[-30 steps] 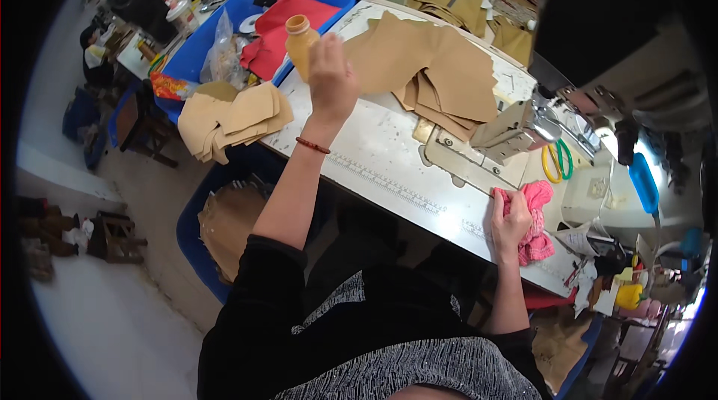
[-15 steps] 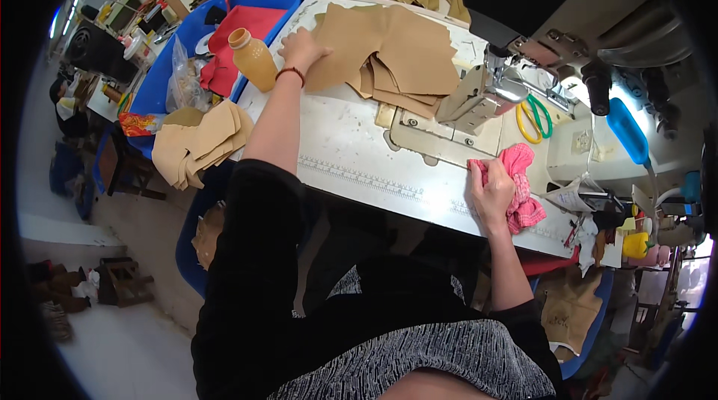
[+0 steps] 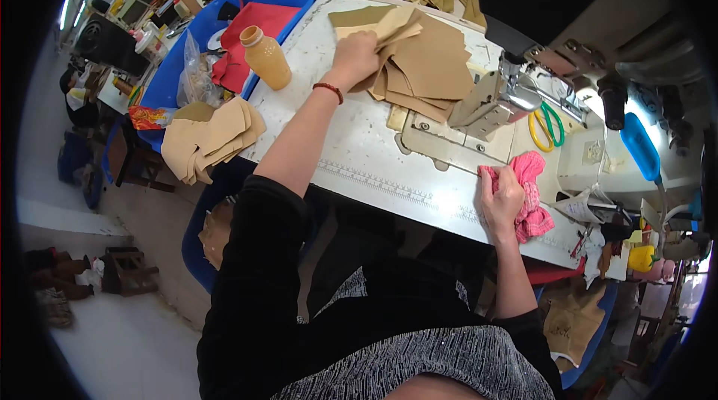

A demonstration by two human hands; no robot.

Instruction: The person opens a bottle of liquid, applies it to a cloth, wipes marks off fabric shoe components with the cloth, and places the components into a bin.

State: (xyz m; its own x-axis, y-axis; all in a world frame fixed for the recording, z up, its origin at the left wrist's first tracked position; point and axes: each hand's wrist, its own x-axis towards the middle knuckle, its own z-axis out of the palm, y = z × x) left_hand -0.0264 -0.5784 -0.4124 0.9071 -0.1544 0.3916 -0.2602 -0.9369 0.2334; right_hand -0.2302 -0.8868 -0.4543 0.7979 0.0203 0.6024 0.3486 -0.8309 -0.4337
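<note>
My left hand (image 3: 354,60) grips the left edge of some tan cut pieces (image 3: 399,26), which look like leather or fabric. The gripped edge is bent up and folds toward the right. Beneath and beside it lie more flat tan pieces (image 3: 437,63), close to the sewing machine's metal head (image 3: 482,104). My right hand (image 3: 502,202) is closed on a crumpled pink cloth (image 3: 532,175) at the table's front right. Left of my left hand a jar (image 3: 265,58) of yellowish contents stands upright on the white table (image 3: 359,160).
A blue tray (image 3: 168,74) on the left holds red material (image 3: 262,22) and plastic bags. Stacked tan pieces (image 3: 213,138) overhang the table's left edge. Green and yellow scissors handles (image 3: 550,127) lie right of the machine, near a blue-shaded lamp (image 3: 641,147).
My left hand has gone from resting on the pieces' left side to gripping them, moving right and folding their edge up. The right hand stays on the pink cloth.
</note>
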